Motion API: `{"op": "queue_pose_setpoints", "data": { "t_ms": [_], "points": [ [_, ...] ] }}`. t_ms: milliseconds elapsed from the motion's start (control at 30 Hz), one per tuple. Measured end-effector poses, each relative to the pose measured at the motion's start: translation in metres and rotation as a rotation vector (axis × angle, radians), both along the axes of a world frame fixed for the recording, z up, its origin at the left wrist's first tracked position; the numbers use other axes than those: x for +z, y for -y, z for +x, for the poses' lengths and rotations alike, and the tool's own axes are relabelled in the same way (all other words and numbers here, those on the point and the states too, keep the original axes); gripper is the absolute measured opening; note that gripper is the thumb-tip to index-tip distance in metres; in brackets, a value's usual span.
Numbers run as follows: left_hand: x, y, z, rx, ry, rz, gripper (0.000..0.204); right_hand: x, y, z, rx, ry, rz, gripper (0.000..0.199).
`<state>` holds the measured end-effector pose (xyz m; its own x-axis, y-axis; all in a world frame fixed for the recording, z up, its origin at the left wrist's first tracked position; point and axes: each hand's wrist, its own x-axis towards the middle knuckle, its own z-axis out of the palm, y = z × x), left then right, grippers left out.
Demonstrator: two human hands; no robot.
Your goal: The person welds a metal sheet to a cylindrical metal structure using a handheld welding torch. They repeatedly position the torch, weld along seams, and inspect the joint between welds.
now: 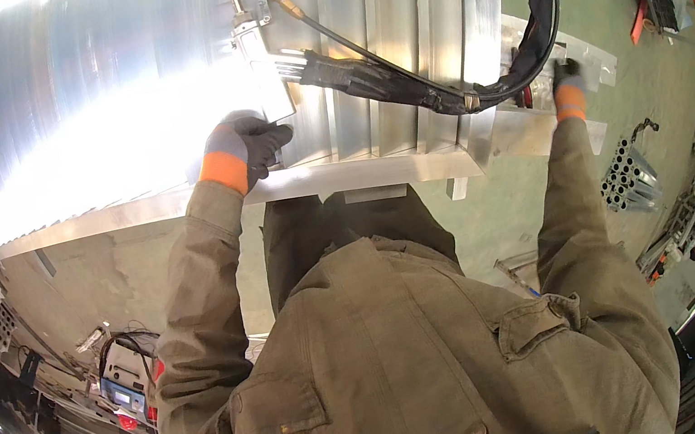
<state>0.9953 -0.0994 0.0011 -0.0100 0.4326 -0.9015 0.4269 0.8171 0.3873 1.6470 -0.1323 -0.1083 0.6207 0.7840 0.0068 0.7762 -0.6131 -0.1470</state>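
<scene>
A welding gun [264,75] with a pale body and a metal nozzle lies over a large ribbed sheet-metal panel [360,127]. Beside the gun's rear end is my left hand [247,146], in a grey and black glove with an orange cuff. Its fingers are curled; what they close on is hidden. My right hand [566,79], gloved alike, reaches out past the panel's right side. It is smeared by motion, close to some clear-looking or shiny sheets [593,61] and a small dark and red item [523,91].
A thick black-wrapped cable bundle [381,85] loops from the gun across the panel to the upper right. A bundle of tubes [629,177] stands on the green floor [580,206] at right. A machine with a display [125,383] sits at lower left.
</scene>
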Motion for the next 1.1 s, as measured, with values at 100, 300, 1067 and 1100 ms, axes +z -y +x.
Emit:
{"op": "queue_pose_setpoints", "data": {
  "t_ms": [100,300,1067,1100],
  "points": [
    [-0.003,-0.004,-0.001,-0.054,0.029,0.013,0.030,0.100,-0.021,-0.091,0.138,-0.153,0.644,0.033],
    [-0.018,-0.010,-0.011,-0.145,0.114,-0.013,0.033,0.166,-0.043,-0.352,1.135,-0.437,0.172,0.057],
    [-0.027,-0.024,-0.014,-0.416,0.070,-0.247,0.041,0.297,-0.075,-0.341,1.332,-0.501,-0.225,0.050],
    [-0.028,-0.025,-0.014,-0.426,0.083,-0.260,0.040,0.299,-0.077,-0.333,1.387,-0.550,-0.262,0.051]
  ]
}}
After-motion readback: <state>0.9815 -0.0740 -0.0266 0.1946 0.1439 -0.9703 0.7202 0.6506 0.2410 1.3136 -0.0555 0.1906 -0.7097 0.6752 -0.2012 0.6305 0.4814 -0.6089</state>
